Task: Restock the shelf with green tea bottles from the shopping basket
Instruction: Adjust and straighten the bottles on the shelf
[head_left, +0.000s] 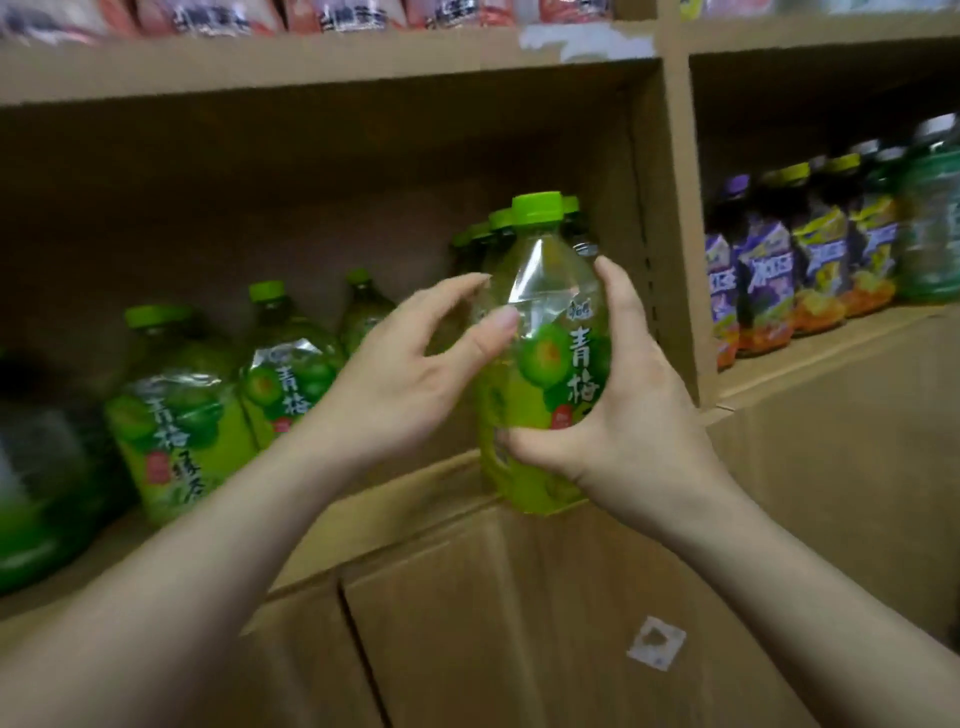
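A green tea bottle (550, 364) with a green cap and green label stands upright at the front edge of the brown cardboard shelf (395, 499). My right hand (613, 395) grips it from the right, thumb low on the label and fingers round its far side. My left hand (410, 374) hovers at the bottle's left with fingers loosely spread, its thumb tip at the bottle's shoulder; whether it touches is unclear. More green tea bottles (176, 410) stand along the shelf to the left and behind the held one. The shopping basket is out of view.
A cardboard divider (675, 218) walls the compartment on the right. Beyond it stand purple- and yellow-labelled bottles (810, 270). An upper shelf holds red and white packets (208, 18). Bare shelf floor lies between the held bottle and the left-hand row.
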